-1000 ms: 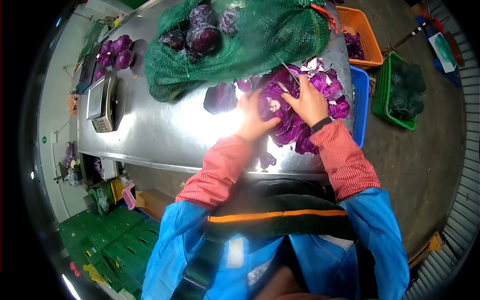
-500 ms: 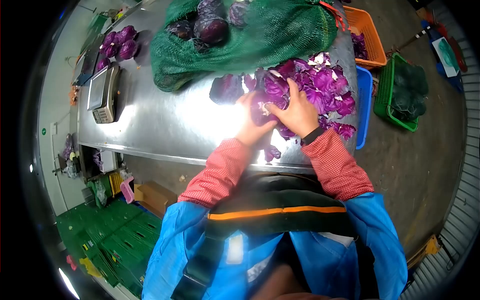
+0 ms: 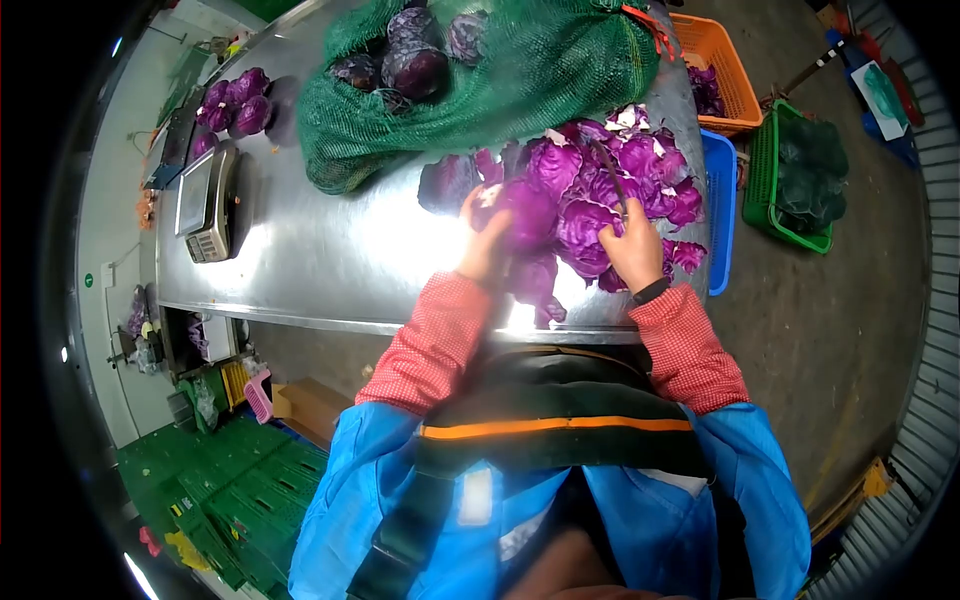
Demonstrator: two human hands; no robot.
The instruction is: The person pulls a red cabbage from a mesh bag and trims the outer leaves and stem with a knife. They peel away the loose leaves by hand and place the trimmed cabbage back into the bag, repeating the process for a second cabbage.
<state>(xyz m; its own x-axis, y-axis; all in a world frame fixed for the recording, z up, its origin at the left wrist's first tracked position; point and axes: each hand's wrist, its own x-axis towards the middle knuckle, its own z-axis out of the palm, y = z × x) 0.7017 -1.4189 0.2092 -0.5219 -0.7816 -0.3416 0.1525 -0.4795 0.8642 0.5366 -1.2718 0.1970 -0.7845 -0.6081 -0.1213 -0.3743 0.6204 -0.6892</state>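
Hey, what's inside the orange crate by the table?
Purple cabbage leaves show inside the orange crate. The steel table's edge hides its near side; anything there or beneath the leaves can't be seen.

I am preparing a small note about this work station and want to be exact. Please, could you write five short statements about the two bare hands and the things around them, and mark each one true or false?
1. The bare left hand holds a round purple cabbage. True.
2. A black band circles the wrist of the bare right hand. True.
3. The right hand holds nothing. False: it holds a thin dark tool, probably a knife.
4. A green mesh bag lies on the shiny metal table. True.
5. The orange plastic crate contains green leaves. False: the leaves in it are purple.
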